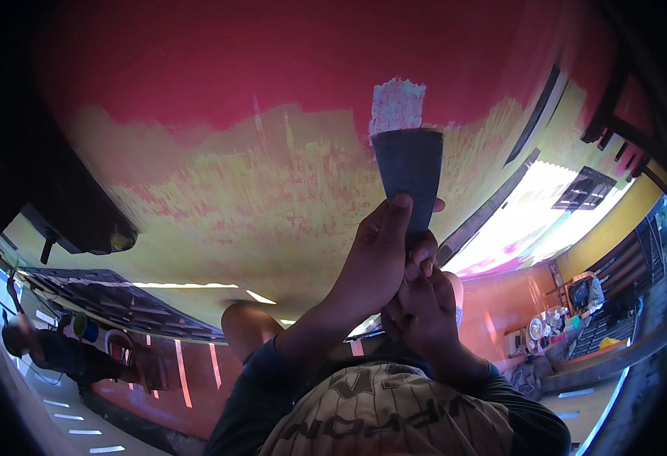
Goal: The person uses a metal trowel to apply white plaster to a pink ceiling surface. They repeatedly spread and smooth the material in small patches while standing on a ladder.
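Observation:
A wide dark putty knife points away from me, its blade edge at a rough white patch on the red and yellow painted wall. Whether the edge touches the patch, I cannot tell. My left hand grips the lower blade, thumb flat on its face and fingertips showing at the far side. Just below, my right hand is closed with curled fingers around the handle end. The handle itself is mostly hidden by both hands.
On the left another person stands near a green bucket. A dark fixture juts from the left. To the right are a bright opening and assorted household items by a dark slatted bench.

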`<action>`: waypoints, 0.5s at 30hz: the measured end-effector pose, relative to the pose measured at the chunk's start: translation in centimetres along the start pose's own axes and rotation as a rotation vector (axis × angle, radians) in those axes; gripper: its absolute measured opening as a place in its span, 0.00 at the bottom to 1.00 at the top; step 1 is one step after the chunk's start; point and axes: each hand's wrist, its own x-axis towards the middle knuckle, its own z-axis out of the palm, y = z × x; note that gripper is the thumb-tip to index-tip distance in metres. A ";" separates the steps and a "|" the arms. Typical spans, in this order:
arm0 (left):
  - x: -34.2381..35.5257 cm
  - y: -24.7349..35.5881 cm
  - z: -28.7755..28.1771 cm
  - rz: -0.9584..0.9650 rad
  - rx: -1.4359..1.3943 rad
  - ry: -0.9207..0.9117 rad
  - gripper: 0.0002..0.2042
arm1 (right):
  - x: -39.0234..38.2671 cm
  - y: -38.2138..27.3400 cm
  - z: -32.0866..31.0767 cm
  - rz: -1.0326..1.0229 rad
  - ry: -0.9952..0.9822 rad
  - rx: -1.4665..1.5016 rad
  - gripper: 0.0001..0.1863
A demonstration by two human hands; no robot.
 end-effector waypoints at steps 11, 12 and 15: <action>0.2 -0.5 -0.1 0.303 -0.026 -0.094 0.24 | 0.1 0.1 0.1 -0.030 0.033 0.018 0.13; 0.1 -0.5 0.0 0.186 -0.032 -0.041 0.24 | 0.1 0.1 0.2 0.022 0.027 -0.011 0.13; 0.2 -0.3 0.0 0.053 -0.012 -0.011 0.25 | 0.4 -0.3 0.4 0.178 0.164 0.014 0.11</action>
